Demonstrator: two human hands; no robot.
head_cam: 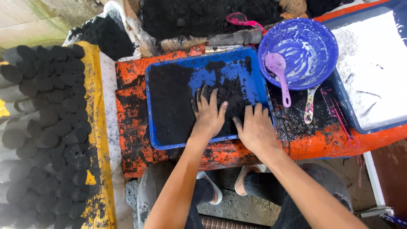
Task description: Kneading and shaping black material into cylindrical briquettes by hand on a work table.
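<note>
Left hand & right hand, both spread flat, palms down, press on the black powdery heap inside the shallow blue rectangular plastic tray, frame centre, on the orange paint-worn table. Step looks like gathering/kneading the powder; next prob needs fingers curling to scoop. Round black briquettes stacked at left.
</note>
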